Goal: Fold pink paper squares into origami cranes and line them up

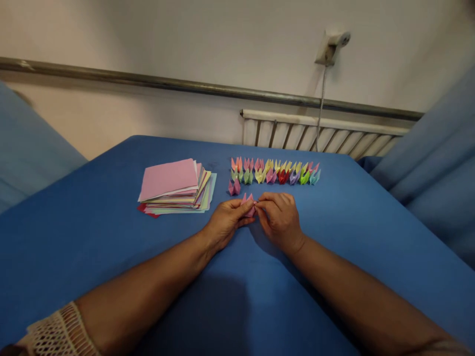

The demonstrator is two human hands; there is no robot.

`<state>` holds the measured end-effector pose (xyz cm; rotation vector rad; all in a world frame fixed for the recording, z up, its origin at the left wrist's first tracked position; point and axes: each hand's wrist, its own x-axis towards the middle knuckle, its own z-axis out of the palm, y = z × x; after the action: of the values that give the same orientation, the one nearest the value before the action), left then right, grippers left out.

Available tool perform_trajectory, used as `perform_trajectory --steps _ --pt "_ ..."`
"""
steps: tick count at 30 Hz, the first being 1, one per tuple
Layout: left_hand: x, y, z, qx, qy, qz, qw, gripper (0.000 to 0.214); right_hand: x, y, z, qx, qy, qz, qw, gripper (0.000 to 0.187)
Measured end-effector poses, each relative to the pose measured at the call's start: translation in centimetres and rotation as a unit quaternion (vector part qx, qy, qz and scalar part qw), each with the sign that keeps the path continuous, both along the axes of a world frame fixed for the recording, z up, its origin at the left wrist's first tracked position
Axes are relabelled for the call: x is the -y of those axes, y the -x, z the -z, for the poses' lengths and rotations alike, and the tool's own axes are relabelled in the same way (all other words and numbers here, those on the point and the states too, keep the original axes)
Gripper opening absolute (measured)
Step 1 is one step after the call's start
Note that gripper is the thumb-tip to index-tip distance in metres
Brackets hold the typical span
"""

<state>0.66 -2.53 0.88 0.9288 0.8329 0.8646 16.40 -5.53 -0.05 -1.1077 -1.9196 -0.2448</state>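
Observation:
Between my two hands is a small pink origami crane (250,203), its points sticking upward. My left hand (227,218) grips it from the left, with the thumb across its front. From the other side, the pinched fingertips of my right hand (281,215) hold its right edge. Just beyond the hands, a single darker pink paper crane (234,187) stands on the blue tabletop. Behind that are rows of folded paper cranes in several colours, among them a red one (284,177) and a bright green one (305,176).
To the left lies an uneven stack of coloured paper sheets (168,180), pink on top. The blue table (111,237) reaches toward a wall with a metal pipe (166,83), a radiator (297,131) and a plugged-in cord (322,94). Blue curtains (438,163) hang at both sides.

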Motion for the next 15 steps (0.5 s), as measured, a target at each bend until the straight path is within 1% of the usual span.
perform_trajectory --steps 3,11,15 --pt "-0.04 -0.02 0.11 -0.004 0.001 -0.006 1.000 0.033 -0.09 0.11 0.15 -0.005 -0.009 0.004 1.000 0.009" --pt "0.04 0.00 0.07 0.004 0.007 -0.007 1.000 0.028 -0.07 0.25 0.26 -0.021 -0.001 -0.001 1.000 0.012" --pt "0.06 -0.01 0.09 0.017 0.009 -0.007 1.000 0.026 0.01 0.30 0.29 -0.035 0.008 -0.004 0.999 0.010"
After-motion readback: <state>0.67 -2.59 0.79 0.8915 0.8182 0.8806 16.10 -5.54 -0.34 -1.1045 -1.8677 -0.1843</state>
